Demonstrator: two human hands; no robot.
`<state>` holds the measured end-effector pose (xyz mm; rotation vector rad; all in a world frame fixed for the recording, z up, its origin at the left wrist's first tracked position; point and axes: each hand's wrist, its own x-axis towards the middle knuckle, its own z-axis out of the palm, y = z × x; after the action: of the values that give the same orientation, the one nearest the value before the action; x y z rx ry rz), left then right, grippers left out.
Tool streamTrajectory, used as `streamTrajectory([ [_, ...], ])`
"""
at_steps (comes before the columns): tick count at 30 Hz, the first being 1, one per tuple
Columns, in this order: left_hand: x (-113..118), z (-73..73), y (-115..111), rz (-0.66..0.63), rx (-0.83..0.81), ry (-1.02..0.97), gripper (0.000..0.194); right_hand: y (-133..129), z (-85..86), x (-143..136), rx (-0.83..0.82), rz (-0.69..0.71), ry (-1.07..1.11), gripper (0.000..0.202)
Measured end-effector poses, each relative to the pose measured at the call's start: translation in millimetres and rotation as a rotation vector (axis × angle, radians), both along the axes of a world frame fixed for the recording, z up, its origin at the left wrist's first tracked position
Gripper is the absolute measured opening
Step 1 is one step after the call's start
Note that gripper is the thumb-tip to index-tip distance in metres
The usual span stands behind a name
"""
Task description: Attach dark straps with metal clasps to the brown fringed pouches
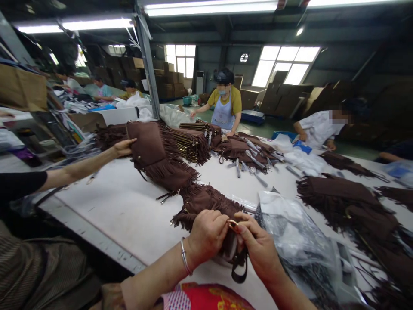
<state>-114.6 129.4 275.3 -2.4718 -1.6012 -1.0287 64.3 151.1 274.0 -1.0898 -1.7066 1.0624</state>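
My left hand, with a bangle on its wrist, pinches one side of a small gold metal ring at the lower middle. Against the other side, the fingers of my right hand are closed on the same ring. A dark brown strap hangs in a loop below my right hand. Just beyond both hands lies a brown fringed bag. Part of what hangs between my hands is hidden by my fingers.
At left, another person's hand touches a fringed brown bag. Brown pieces and clear plastic bags lie on the white table. A person in an apron and one in white work across it.
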Motion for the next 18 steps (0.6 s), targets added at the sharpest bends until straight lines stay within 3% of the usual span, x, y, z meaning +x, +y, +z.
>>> streamTrajectory([
  [3,-4,2.2,3,-0.07,-0.017,-0.022,0.022,6,1.6,14,-0.039,-0.086,0.013,0.038],
  [6,-8,6.7,4,-0.262,-0.051,0.029,0.022,9,2.4,24,-0.139,-0.037,0.003,0.035],
  [8,-8,8.7,5,-0.318,-0.069,0.077,0.023,8,1.6,27,-0.149,0.008,-0.06,0.032],
  [13,-3,6.7,10,-0.3,-0.075,0.149,0.022,6,0.1,28,0.018,0.004,-0.299,0.021],
  [18,2,3.8,12,-0.292,-0.089,0.169,0.019,8,4.2,28,0.294,0.081,-0.446,0.03],
])
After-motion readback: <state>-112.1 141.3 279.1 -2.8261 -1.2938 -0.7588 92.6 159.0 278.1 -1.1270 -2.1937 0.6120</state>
